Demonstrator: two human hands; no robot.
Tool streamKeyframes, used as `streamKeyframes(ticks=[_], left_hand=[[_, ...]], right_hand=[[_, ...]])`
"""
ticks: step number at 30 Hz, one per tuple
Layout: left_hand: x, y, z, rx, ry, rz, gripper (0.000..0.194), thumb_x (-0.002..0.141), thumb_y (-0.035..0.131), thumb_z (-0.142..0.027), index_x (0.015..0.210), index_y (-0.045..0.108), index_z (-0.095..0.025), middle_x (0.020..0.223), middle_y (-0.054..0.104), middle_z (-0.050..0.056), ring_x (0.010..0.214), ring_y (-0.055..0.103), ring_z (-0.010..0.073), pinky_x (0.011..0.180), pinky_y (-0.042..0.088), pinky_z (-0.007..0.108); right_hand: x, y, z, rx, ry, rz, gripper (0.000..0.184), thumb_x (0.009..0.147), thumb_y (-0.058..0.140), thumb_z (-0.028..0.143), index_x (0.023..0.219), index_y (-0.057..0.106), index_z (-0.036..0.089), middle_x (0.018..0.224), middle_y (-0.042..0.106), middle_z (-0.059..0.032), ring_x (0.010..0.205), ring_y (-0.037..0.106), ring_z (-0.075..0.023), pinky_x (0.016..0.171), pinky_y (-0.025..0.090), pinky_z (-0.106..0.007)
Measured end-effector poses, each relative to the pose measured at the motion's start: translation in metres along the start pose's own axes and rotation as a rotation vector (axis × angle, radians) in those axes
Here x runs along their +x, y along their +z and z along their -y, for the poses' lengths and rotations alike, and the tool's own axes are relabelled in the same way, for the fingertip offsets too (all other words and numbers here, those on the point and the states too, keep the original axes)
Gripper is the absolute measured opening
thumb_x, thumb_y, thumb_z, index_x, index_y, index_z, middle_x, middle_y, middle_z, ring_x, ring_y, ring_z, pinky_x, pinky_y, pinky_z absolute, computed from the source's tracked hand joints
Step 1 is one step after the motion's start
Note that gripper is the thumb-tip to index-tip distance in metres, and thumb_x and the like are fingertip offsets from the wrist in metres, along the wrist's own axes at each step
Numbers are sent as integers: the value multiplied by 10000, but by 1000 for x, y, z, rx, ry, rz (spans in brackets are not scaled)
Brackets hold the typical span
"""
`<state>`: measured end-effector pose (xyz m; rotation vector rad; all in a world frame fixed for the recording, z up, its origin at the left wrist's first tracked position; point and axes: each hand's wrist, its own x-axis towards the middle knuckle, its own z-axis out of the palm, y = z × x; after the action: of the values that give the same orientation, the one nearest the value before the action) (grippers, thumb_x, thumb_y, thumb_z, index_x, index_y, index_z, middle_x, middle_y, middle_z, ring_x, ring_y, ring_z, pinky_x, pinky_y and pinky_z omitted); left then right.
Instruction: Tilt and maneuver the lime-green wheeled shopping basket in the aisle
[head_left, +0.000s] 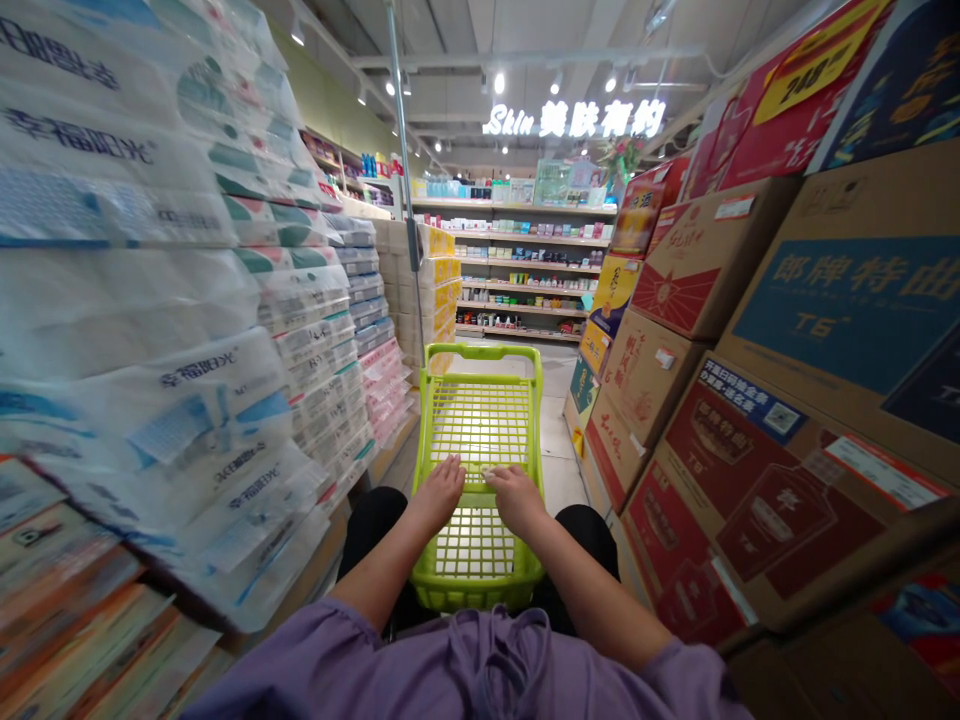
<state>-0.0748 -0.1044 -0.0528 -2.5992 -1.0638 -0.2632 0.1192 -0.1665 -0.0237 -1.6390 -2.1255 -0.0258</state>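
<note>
In a store aisle (561,450), I have left hand (441,493) and right hand (517,498) apart, grip unclear, at a probably light, stiff lime-green shopping basket (474,489), best held by its far handle (484,352).

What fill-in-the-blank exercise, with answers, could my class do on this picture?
1. The basket by the left hand and right hand is coloured ____.
2. The lit sign begins with the English word ____.
3. The T6 carton stands on the aisle's ____ side.

Missing words: green; Skin; right.
</note>
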Motion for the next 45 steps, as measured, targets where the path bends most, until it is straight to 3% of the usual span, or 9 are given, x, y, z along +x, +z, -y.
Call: streamKeyframes(ticks=[8, 13, 16, 20, 24, 28, 32, 39, 45], left_hand=[[8, 2, 23, -35, 47, 21, 475, 862, 438, -32, 1333, 465, -86, 1453, 403, 231, 1399, 324, 254, 1100, 360, 457], [15, 6, 45, -50, 77, 35, 474, 850, 442, -46, 1315, 496, -122, 1447, 433, 189, 1380, 362, 220, 1100, 365, 423], [14, 8, 48, -76, 5, 31, 502, 834, 426, -25, 1315, 504, -148, 1458, 429, 156, 1377, 369, 213, 1098, 367, 414], [17, 3, 29, -132, -252, 94, 502, 834, 431, -23, 1328, 483, -100, 1466, 417, 175, 1369, 380, 253, 1090, 365, 416], [18, -14, -17, -277, -383, 120, 379, 946, 374, -217, 1278, 527, -119, 1441, 452, 180, 1318, 452, 267, 1053, 394, 419], [4, -35, -79, -511, -233, 182, 491, 982, 278, -365, 1381, 414, -111, 1341, 557, 189, 1213, 562, 229, 929, 476, 315], [-12, -51, -114, -379, -214, 366, 556, 932, 399, -454, 1373, 420, -116, 1113, 683, 191, 992, 673, 297, 788, 513, 362], [1, -48, -102, -262, 25, 377, 425, 952, 356, -320, 1301, 513, -137, 1064, 697, 169, 1005, 660, 290, 865, 489, 405], [0, -41, -62, -263, 174, 274, 364, 935, 355, -253, 1185, 613, -193, 1177, 671, 128, 1147, 593, 255, 1089, 320, 463]], right_hand=[[-2, -18, -25, -24, -9, 22, 535, 722, 490, -32, 1120, 704, 254, 1106, 700, -15, 969, 554, -211, 864, 444, -297], [1, -6, -11, 61, 25, -94, 490, 767, 481, -2, 1110, 703, 269, 1121, 691, -2, 987, 563, -196, 903, 434, -290], [3, 3, 2, 58, 79, -145, 480, 784, 468, 12, 1131, 692, 257, 1093, 695, -27, 973, 574, -200, 903, 436, -304], [4, 8, 13, 64, 113, -172, 455, 797, 480, 37, 1136, 689, 259, 1087, 693, -39, 981, 572, -210, 912, 431, -317], [2, 9, 12, 75, 140, -178, 476, 777, 492, 28, 1156, 677, 248, 1120, 682, -47, 1007, 567, -213, 938, 422, -328], [0, 10, 4, 133, 175, -215, 487, 759, 503, 27, 1165, 674, 235, 1163, 670, -47, 1062, 562, -205, 976, 416, -316], [3, 6, -12, 163, 85, -225, 498, 742, 510, 18, 1145, 680, 256, 1157, 675, -24, 1084, 567, -182, 988, 414, -305], [16, -11, -51, 157, -49, -56, 427, 737, 563, 55, 1092, 702, 247, 1147, 679, -35, 1043, 588, -191, 940, 433, -318], [27, 1, -47, 156, -62, -84, 363, 748, 549, 55, 1014, 723, 231, 1084, 699, -31, 989, 607, -185, 919, 436, -315]])
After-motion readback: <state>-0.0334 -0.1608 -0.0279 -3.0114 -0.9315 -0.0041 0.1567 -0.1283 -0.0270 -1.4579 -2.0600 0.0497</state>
